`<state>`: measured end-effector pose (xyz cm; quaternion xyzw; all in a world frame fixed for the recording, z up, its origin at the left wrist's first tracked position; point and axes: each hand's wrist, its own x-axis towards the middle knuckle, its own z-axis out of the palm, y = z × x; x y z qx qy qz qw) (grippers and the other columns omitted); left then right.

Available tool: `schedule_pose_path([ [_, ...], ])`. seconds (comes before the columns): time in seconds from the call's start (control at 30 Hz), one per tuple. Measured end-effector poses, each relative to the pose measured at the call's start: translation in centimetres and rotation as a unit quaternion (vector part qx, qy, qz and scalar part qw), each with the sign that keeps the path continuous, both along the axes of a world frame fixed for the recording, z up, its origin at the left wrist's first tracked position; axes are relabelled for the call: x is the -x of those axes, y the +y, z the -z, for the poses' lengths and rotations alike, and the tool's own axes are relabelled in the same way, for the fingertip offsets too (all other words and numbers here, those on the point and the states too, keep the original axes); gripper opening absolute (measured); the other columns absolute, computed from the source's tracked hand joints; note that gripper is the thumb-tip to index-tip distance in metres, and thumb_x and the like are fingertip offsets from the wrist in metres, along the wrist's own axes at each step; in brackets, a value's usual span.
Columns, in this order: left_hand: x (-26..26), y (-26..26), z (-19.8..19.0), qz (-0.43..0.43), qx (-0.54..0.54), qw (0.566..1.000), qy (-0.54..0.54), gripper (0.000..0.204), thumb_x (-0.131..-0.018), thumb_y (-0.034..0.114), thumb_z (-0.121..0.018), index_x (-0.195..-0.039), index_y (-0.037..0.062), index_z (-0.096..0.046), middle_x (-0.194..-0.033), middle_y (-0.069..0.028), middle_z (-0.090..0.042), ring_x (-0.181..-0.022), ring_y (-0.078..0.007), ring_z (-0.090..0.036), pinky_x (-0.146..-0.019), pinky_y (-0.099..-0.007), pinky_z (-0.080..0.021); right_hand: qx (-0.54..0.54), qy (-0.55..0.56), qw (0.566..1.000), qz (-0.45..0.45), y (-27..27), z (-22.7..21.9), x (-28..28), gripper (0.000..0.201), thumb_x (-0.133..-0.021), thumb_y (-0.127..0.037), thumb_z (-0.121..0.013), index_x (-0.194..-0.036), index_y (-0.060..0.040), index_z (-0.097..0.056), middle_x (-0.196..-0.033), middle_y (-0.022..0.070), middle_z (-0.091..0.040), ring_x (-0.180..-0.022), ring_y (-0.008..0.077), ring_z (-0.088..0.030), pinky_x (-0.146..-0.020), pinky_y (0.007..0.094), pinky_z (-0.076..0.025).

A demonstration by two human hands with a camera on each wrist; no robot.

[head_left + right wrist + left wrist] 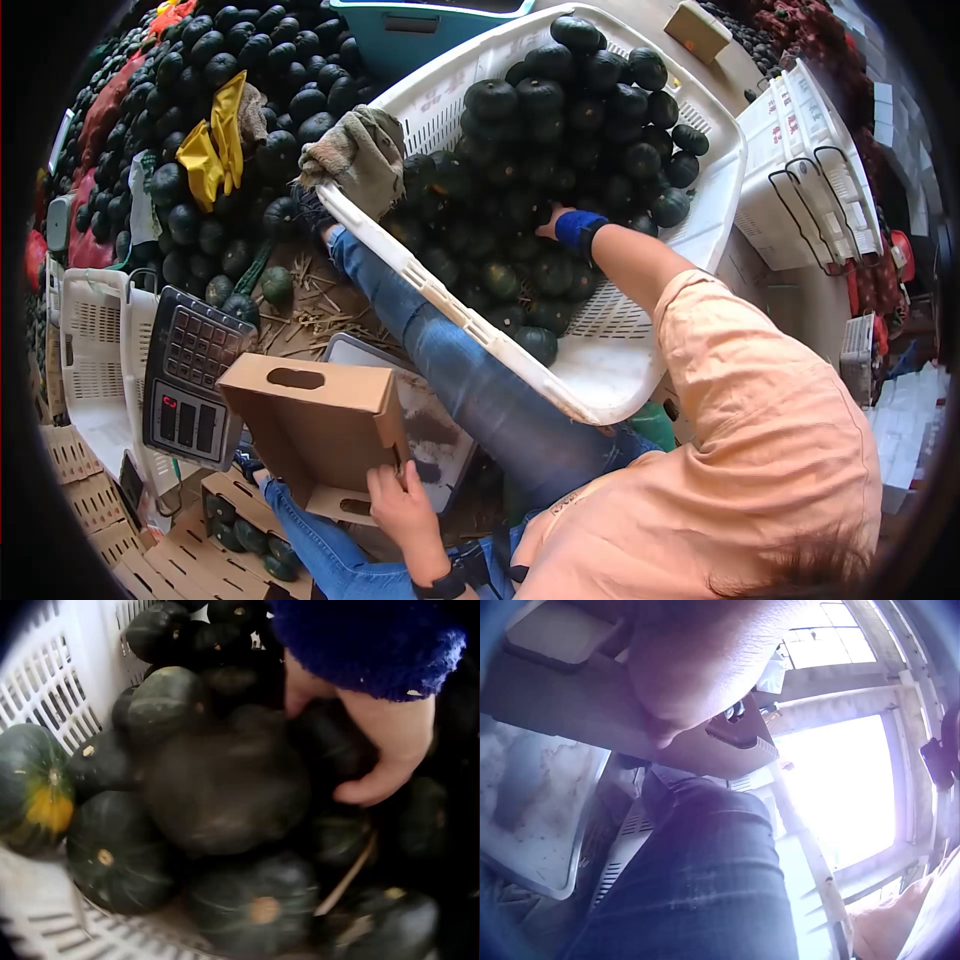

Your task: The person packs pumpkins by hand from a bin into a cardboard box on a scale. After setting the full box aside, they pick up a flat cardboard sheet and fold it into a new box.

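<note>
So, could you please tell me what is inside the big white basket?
A heap of dark green squashes, with the right hand in among them. The pile covers its lowest layers and much of the basket floor.

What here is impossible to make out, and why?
- Right hand's far fingertips: right wrist view, hidden behind a dark squash.
- Middle squash's skin markings: right wrist view, blurred.
- Scale's red reading: head view, too small.
- Teal tub's full contents: head view, cut off by the top edge.

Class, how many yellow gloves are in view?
2: one yellow glove on the squash pile, another beside it, to the right. Others may be hidden.
</note>
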<state>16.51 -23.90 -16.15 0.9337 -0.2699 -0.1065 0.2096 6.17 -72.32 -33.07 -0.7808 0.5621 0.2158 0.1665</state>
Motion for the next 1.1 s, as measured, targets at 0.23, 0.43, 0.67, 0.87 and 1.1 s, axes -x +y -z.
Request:
schedule_pose_path([
  [0.23,0.6,-0.9,8.9,0.0,-0.11,0.994,0.001,0.021,-0.08,0.013,-0.062,-0.1,0.0074,-0.059,-0.092,-0.0121,-0.059,-0.084,-0.0351,-0.06,-0.066,-0.0452,-0.048,-0.25,-0.129,0.956,0.08,0.3,-5.8,0.8,0.075,-0.072,-0.038,-0.071,-0.135,-0.0138,-0.039,-0.129,0.019,-0.049,-0.116,0.0374,-0.051,-0.086,0.0432,-0.05],
  [0.43,0.3,1.2,12.8,0.054,-0.23,0.97,0.058,0.03,-0.076,0.011,-0.063,-0.106,0.0094,-0.059,-0.098,-0.0129,-0.06,-0.088,-0.0335,-0.06,-0.07,-0.0445,-0.049,-0.71,-0.313,0.598,0.199,0.4,-14.6,0.0,0.054,-0.084,-0.046,-0.054,-0.125,-0.0101,-0.051,-0.116,0.0202,-0.059,-0.105,0.0377,-0.059,-0.061,0.0321,-0.058],
  [0.67,0.1,-3.1,1.6,-0.114,0.271,0.92,0.257,0.057,-0.078,0.019,-0.07,-0.128,0.0063,-0.047,-0.117,-0.0158,-0.053,-0.11,-0.0298,-0.052,-0.085,-0.0393,-0.047,-0.711,-0.437,0.531,0.144,11.5,-22.0,-2.0,0.062,-0.087,-0.053,-0.042,-0.131,-0.0091,-0.044,-0.125,0.0219,-0.052,-0.104,0.0376,-0.058,-0.066,0.037,-0.054],
  [0.87,2.1,-6.4,-4.8,-0.163,0.519,0.793,0.273,0.087,-0.07,0.044,-0.076,-0.136,0.0123,-0.029,-0.12,-0.0095,-0.047,-0.103,-0.025,-0.056,-0.077,-0.0337,-0.051,-0.597,-0.475,0.552,-0.336,20.4,-25.8,-1.5,0.052,-0.092,-0.042,-0.052,-0.131,-0.0088,-0.048,-0.148,0.0238,-0.017,-0.138,0.0319,-0.018,-0.111,0.0428,-0.014],
  [1.1,-5.0,-1.7,3.4,-0.315,0.448,0.743,0.385,0.06,-0.081,0.04,-0.064,-0.129,0.0167,-0.036,-0.12,-0.0068,-0.044,-0.101,-0.0214,-0.05,-0.075,-0.0342,-0.046,-0.206,-0.305,0.93,0.016,-2.4,-17.2,-1.6,0.054,-0.083,-0.044,-0.059,-0.126,-0.0124,-0.052,-0.115,0.0061,-0.058,-0.094,0.0176,-0.057,-0.075,0.0322,-0.049],
])
